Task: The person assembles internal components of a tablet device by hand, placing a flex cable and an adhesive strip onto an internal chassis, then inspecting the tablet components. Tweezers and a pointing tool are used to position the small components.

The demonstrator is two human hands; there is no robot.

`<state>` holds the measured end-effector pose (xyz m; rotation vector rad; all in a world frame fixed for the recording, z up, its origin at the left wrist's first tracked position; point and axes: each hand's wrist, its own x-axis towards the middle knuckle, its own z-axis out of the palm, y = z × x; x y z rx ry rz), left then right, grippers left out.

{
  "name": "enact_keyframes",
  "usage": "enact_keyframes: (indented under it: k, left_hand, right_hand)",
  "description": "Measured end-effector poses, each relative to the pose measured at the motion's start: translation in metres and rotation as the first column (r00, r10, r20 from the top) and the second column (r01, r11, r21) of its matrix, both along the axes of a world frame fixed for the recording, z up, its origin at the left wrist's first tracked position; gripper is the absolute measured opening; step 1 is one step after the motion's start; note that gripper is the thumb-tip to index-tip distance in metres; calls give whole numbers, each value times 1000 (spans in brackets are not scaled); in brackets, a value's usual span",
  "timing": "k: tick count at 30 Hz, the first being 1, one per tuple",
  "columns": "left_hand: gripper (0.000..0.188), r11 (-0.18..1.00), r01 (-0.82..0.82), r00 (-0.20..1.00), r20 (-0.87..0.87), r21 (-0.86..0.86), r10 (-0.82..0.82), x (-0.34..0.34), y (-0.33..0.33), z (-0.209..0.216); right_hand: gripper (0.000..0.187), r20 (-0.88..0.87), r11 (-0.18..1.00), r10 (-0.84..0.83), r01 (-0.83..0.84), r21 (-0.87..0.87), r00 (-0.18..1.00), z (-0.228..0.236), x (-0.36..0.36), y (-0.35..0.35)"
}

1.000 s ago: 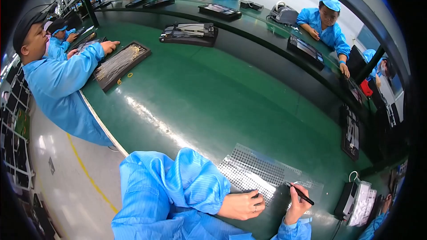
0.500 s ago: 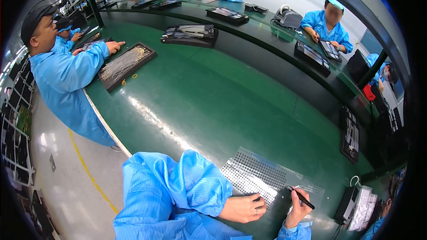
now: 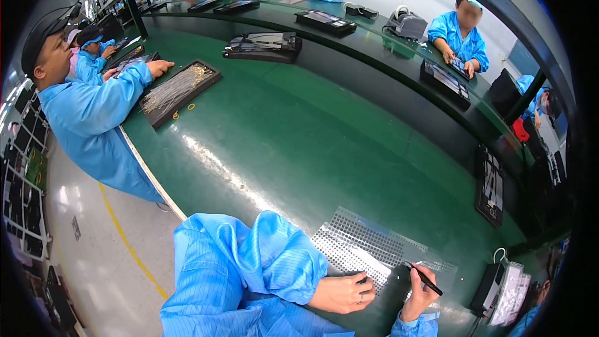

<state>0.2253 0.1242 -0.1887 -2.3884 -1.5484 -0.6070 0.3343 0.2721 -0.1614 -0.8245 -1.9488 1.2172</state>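
Note:
My left hand (image 3: 343, 293) rests at the near edge of the table with its fingers curled in. Whatever it pinches is hidden; a dark patch shows under the fingertips. In my right hand (image 3: 418, 299) are slim black tweezers (image 3: 427, 281), held like a pen and slanting down toward the left. Beyond both hands lies a clear sheet (image 3: 352, 251) with rows of small dark pieces, partly overlapping other clear sheeting. The tweezers' tips are close to the sheet's right part; I cannot tell whether they grip anything.
A brown tray (image 3: 181, 90) of thin cables stands far left, by a person in blue (image 3: 93, 112). Black trays (image 3: 262, 47) line the raised shelf and far table side. A black box (image 3: 488, 287) sits right. People in blue work across the table.
My hands and the tweezers hold nearly the same place. Across the table, the person at the right has tilted and lowered the flat device. The view has shifted slightly.

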Motion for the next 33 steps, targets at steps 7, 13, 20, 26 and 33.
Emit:
enact_keyframes:
  k: [7, 13, 20, 26, 33]
  left_hand:
    - [30, 1000, 6, 1000, -13, -2, -6, -1, 1, 1]
    - [30, 1000, -6, 1000, -13, -11, 6, -2, -3, 2]
    - [29, 999, 18, 1000, -5, -31, -18, -3, -2, 7]
    - [29, 991, 76, 996, -29, -107, -80, -14, -11, 24]
    - [36, 963, 48, 995, -71, -266, -69, -13, -1, 35]
  right_hand:
    - [9, 10, 1000, 7, -7, 2, 1000, 1, 0, 1]
    - [9, 18, 1000, 12, -12, -13, 1000, 6, -4, -4]
    - [10, 19, 1000, -24, 25, -18, 1000, 6, 1, -4]
    - [12, -6, 995, 44, -44, 88, 999, 8, -9, -9]
    - [12, -71, 998, 42, -39, 39, 997, 5, 0, 2]
